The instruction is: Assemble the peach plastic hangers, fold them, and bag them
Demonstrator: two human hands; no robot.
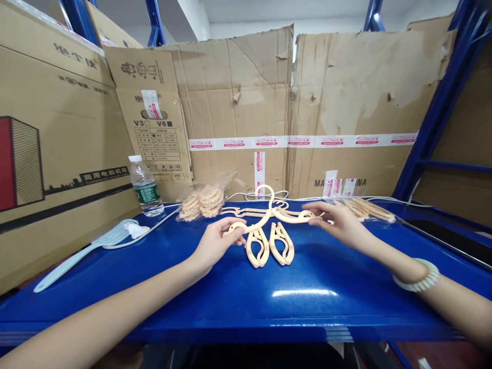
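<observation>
Between my two hands is a cream plastic folding clothes hanger [265, 217], its arms spread and its hook up. My left hand [219, 240] pinches the end of the left arm, and my right hand [340, 223] has its fingers closed at the end of the right arm. Just below it on the blue table lie two folded hangers [282, 245], side by side. Behind the held one, another opened hanger [246, 211] lies partly hidden.
A clear bag of folded hangers [203, 201] sits at back left, another bag [369, 210] at back right. A water bottle [146, 189], a pale blue brush [88, 248] and a white cable [161, 225] are on the left. Cardboard [234, 113] walls the back; a black flat device [449, 238] lies right.
</observation>
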